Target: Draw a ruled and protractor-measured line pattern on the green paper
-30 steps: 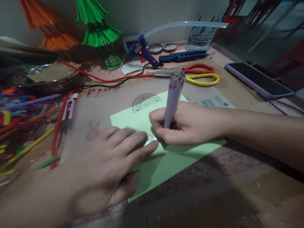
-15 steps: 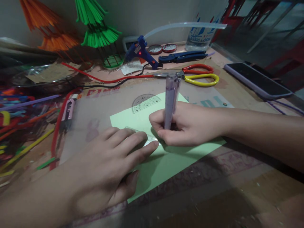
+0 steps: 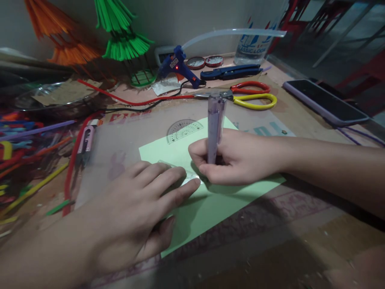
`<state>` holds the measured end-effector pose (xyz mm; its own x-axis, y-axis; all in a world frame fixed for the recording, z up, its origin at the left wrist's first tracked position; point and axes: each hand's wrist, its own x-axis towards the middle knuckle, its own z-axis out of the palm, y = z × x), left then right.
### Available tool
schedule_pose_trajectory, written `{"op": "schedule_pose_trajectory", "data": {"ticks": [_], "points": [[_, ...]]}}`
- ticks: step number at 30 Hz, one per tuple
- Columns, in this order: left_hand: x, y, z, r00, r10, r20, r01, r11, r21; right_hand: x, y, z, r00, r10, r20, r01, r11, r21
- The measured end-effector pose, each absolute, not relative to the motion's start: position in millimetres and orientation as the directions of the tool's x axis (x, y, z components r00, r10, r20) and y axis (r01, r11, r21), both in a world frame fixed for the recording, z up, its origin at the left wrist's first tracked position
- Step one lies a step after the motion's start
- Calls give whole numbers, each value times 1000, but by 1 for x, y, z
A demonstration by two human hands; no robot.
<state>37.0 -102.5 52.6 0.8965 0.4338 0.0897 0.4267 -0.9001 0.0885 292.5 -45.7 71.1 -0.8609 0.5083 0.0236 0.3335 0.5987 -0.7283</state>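
Note:
A sheet of light green paper (image 3: 207, 216) lies slanted on the work surface. My left hand (image 3: 150, 200) rests flat across it with fingers spread, pressing on a clear ruler (image 3: 191, 176) that shows only in part beneath the fingertips. In my right hand (image 3: 237, 160), a purple translucent pen (image 3: 214, 128) is held nearly upright; its tip is hidden behind the fingers, close to the ruler's end. A clear protractor (image 3: 184, 130) lies over the paper's far edge.
Behind the paper are pliers (image 3: 254, 100) with red and yellow handles, a blue glue gun (image 3: 180, 66) with a lit red light, and a blue cutter tool (image 3: 231, 72). A phone (image 3: 325, 100) lies right. Coloured pipe cleaners (image 3: 33, 160) and a pink box cutter (image 3: 87, 140) are left.

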Motion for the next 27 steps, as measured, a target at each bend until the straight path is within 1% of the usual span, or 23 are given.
{"op": "schedule_pose_trajectory", "data": {"ticks": [3,7,10,19,22,27], "points": [[36,-103,55,893,445,59,441,-894,79,293,-46,71,-860,509,34,328,604,-727],[36,-101,57,914,405,29,402,-913,76,293,-46,71,-860,509,31,330,603,-727],[36,-101,57,903,429,40,425,-902,80,293,-46,71,-858,513,32,330,598,-730],[34,-99,57,917,396,41,392,-916,85,293,-46,71,-863,504,23,325,591,-739],[34,-99,57,907,418,40,414,-906,86,293,-46,72,-861,508,26,327,592,-737],[35,-100,57,913,407,37,403,-910,95,294,-47,72,-857,514,21,335,589,-735]]}}
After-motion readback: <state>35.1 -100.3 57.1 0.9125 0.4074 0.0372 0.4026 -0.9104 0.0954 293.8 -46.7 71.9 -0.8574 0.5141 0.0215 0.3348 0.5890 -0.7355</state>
